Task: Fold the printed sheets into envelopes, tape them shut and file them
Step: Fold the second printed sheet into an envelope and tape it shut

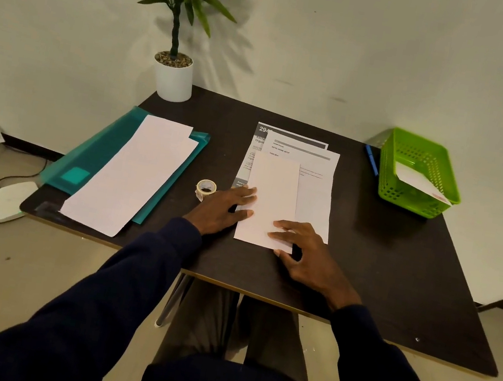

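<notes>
A sheet folded lengthwise (271, 193) lies on top of a small stack of printed sheets (316, 174) in the middle of the dark table (394, 281). My left hand (224, 207) rests flat on its left edge with the fingers straight. My right hand (306, 254) presses its near right corner, fingers spread on the paper and thumb at the bottom edge. A roll of tape (206, 188) stands just left of my left hand. Two more folded sheets (137, 171) lie on a teal folder (96, 157) at the left.
A green plastic basket (419, 172) at the far right holds a folded paper, with a blue pen (371, 160) beside it. A potted plant (173, 77) stands at the back left corner. A white device (5, 199) lies on the floor to the left.
</notes>
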